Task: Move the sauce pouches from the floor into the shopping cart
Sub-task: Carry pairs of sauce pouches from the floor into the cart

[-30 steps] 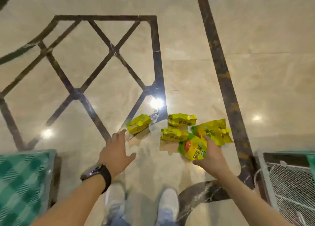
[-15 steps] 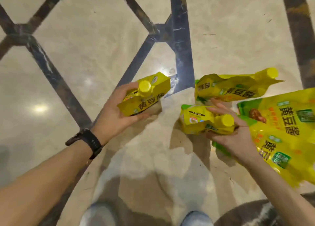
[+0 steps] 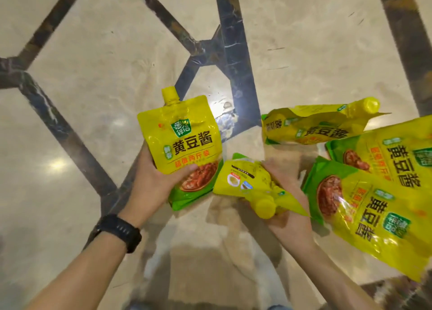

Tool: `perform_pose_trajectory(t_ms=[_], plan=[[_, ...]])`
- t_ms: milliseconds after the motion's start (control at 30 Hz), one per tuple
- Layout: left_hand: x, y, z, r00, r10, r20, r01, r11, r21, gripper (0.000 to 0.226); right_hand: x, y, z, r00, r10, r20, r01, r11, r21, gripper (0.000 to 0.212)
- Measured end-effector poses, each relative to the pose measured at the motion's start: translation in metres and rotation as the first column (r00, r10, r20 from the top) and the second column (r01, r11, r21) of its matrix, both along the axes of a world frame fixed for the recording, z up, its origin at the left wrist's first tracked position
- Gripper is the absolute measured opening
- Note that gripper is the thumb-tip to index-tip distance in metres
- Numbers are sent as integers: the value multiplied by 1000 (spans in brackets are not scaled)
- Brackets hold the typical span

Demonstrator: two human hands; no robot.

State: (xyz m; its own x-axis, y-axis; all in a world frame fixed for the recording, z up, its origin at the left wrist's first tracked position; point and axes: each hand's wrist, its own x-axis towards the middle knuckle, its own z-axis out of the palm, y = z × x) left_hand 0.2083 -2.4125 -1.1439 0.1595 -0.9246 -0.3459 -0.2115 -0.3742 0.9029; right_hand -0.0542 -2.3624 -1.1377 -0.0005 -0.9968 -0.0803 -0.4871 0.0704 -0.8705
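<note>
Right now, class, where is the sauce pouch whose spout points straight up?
In the head view it sits left of centre, held upright in the left hand, with the upright pouch just left of the pouch gripped by the right hand.

Warm overhead light glares off the glossy floor (image 3: 98, 52); edges blurred and wide-angle warped.

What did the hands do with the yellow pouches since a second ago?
The left hand reached out, took hold of a pouch and now holds it upright, cap up, off the floor. The right hand took hold of a second pouch, cap toward the person. The other three pouches stayed on the floor at the right.
</note>
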Motion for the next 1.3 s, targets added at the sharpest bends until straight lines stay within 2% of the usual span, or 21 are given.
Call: perform_pose_trajectory(t_ms=[67, 133, 200, 267, 400, 500, 567, 700, 833, 933, 1033, 1133, 1300], plan=[[8, -11, 8, 999, -16, -35, 19, 997, 80, 78, -3, -17, 13, 998, 8, 67, -12, 998, 68, 52], [20, -14, 29, 994, -28, -103, 44, 986, 158, 84, -7, -35, 38, 993, -40, 113, 18, 982, 187, 46], [27, -5, 66, 979, -7, -205, 54, 972, 227, 100, -11, -41, 69, 954, -64, 293, -54, 924, 379, 48], [30, 9, 113, 951, -1, -310, 99, 948, 301, 98, -16, -31, 107, 888, -142, 437, -130, 835, 534, 55], [19, 45, 225, 904, -70, -422, 248, 889, 384, 79, -7, 19, 203, 832, -276, 481, -143, 732, 666, 49], [2, 69, 318, 906, -107, -410, 292, 858, 421, 71, -5, 61, 290, 787, -436, 436, -29, 680, 733, 44], [-6, 82, 382, 915, -112, -387, 292, 847, 444, 68, -13, 84, 354, 751, -501, 429, -15, 638, 770, 42], [-20, 103, 512, 912, -189, -363, 344, 835, 429, 97, -33, 115, 492, 710, -543, 449, -16, 625, 780, 51], [-31, 120, 617, 906, -196, -376, 348, 850, 395, 89, -46, 131, 617, 710, -538, 455, -1, 645, 764, 67], [-32, 127, 670, 888, -256, -382, 393, 855, 338, 79, -49, 143, 693, 732, -513, 449, 38, 688, 725, 61], [-31, 132, 710, 832, -334, -442, 482, 829, 282, 79, -41, 163, 751, 719, -535, 444, 142, 738, 660, 51], [-32, 136, 747, 773, -423, -472, 577, 779, 246, 75, -27, 196, 793, 666, -619, 416, 288, 728, 622, 50], [-40, 146, 789, 666, -564, -488, 716, 666, 207, 81, -17, 259, 825, 574, -697, 430, 450, 707, 545, 91]])
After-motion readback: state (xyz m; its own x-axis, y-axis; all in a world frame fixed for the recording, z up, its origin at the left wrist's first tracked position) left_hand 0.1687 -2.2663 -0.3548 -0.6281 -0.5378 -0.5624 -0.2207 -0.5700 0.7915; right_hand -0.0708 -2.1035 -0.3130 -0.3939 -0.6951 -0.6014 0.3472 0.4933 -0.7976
